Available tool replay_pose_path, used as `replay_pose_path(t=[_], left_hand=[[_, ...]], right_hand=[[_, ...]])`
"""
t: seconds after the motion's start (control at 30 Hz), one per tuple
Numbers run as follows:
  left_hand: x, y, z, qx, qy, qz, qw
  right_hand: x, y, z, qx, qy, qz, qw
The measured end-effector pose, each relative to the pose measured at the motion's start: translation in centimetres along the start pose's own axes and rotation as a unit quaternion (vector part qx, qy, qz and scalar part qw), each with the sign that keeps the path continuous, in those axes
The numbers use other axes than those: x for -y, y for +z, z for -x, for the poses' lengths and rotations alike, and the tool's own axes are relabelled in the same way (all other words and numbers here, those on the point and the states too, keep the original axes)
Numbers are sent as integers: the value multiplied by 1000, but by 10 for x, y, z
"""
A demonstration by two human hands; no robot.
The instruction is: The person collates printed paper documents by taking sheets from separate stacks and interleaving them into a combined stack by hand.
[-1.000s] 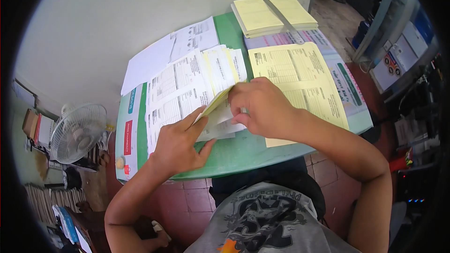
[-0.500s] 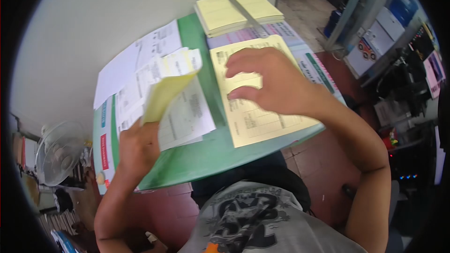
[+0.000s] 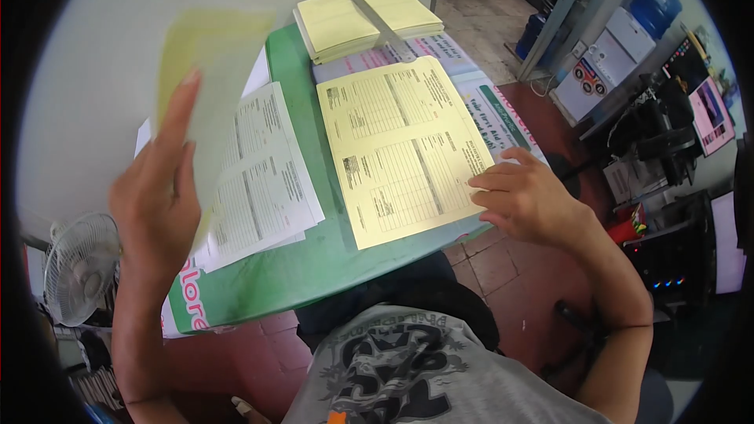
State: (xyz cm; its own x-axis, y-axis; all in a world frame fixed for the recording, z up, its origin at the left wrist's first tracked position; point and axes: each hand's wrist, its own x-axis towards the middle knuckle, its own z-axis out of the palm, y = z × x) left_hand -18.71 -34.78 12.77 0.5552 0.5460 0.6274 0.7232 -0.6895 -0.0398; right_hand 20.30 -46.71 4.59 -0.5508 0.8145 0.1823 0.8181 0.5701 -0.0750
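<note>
My left hand point(image 3: 157, 196) is raised at the left with its fingers upright, gripping thin paper sheets point(image 3: 208, 55), white with a yellow one behind; motion blurs them. Below lies a stack of white printed forms point(image 3: 263, 180), partly hidden by the raised sheets. Yellow printed forms point(image 3: 400, 149) lie flat on the green tabletop point(image 3: 294, 71). At their lower right edge rests my right hand point(image 3: 530, 196), fingers apart and slightly bent, fingertips touching the paper.
Behind the forms sits a thick pile of yellow paper point(image 3: 330, 20) with a metal ruler point(image 3: 381, 23) across it. A fan point(image 3: 78, 267) stands left of the table. A wall borders the far left side. Monitors and a water dispenser point(image 3: 597, 67) are at the right.
My left hand has lifted the sheets up and leftward, off the white forms. My right hand has moved from above the yellow forms down to their right edge.
</note>
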Motion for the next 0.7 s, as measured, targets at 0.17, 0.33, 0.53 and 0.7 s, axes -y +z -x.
replay_pose_path(t=[0.17,0.33,0.53,0.7], left_hand=[[-47,24,-30,8,158,16,987],[-105,93,-23,108,175,54,977],[-137,118,-9,265,128,194,936],[-137,125,-8,277,120,217,928]], right_hand=[[4,9,2,3,-15,29,999],[7,18,2,-26,14,15,999],[11,27,7,-86,20,27,996],[11,29,8,-121,16,34,992]])
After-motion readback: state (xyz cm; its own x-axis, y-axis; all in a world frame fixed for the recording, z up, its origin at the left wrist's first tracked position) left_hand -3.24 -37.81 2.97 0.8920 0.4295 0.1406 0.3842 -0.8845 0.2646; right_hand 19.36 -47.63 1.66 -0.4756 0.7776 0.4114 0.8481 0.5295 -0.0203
